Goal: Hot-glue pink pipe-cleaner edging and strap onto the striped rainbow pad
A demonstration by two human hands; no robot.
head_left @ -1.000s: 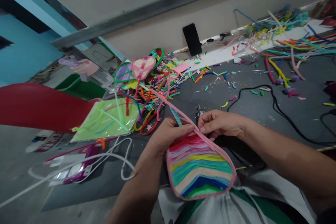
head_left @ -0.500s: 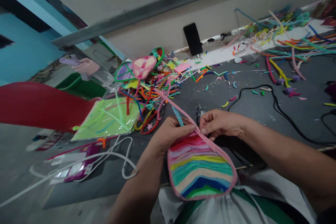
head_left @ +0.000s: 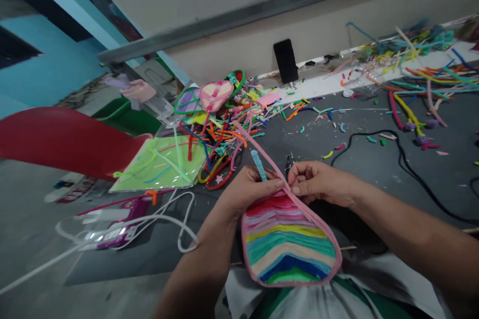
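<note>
A rainbow-striped pipe cleaner piece (head_left: 292, 246), rounded at the bottom and edged in pink, hangs over my lap. My left hand (head_left: 258, 187) grips its narrow top, thumb pressed on the front. My right hand (head_left: 312, 182) is closed, thumb and fingertips pinching the pink pipe cleaner (head_left: 267, 157) that runs along the right edge. That pink strand's free end reaches up and left toward the pile. A light blue fuzzy stem (head_left: 259, 165) pokes up behind my left thumb. The far side of the piece and my left fingertips are hidden.
A heap of coloured pipe cleaners (head_left: 224, 132) lies beyond my left hand. Left are a green plastic packet (head_left: 164, 164), a red chair (head_left: 67, 139) and a purple power strip (head_left: 127, 222). A phone (head_left: 286, 61) leans on the wall; a black cable (head_left: 407, 169) curves right.
The view has shifted slightly, so the table things sit further right and mostly lower. Both hands keep their hold at the top of the striped piece, with little visible movement.
</note>
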